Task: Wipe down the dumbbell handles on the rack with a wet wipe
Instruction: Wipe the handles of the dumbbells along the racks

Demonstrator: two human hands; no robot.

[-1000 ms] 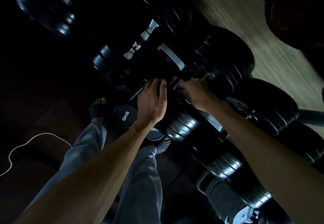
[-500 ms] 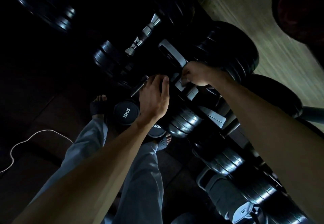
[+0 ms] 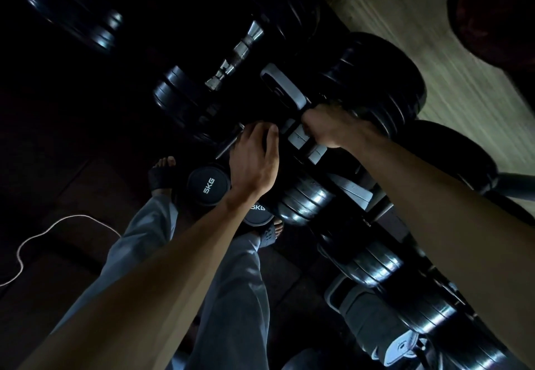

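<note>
Black plate dumbbells lie in a dark rack (image 3: 354,188). My right hand (image 3: 333,129) is curled into a fist round the handle of one dumbbell, between its front plates (image 3: 307,199) and its rear plates (image 3: 382,86). No wet wipe shows; whatever lies under the fist is hidden. My left hand (image 3: 254,164) sits just left of it, fingers curled over a dark dumbbell end at the rack's front. A neighbouring dumbbell with a bare chrome handle (image 3: 237,51) lies further back to the left.
A small 5KG dumbbell (image 3: 207,185) lies on the dark floor by my feet. A white cord (image 3: 58,225) trails at the left. More plate dumbbells (image 3: 373,265) fill the rack to the lower right. Pale wooden flooring (image 3: 434,36) runs behind the rack.
My right hand slid up the handle toward the rear plates, then came back a little. My left hand has barely moved.
</note>
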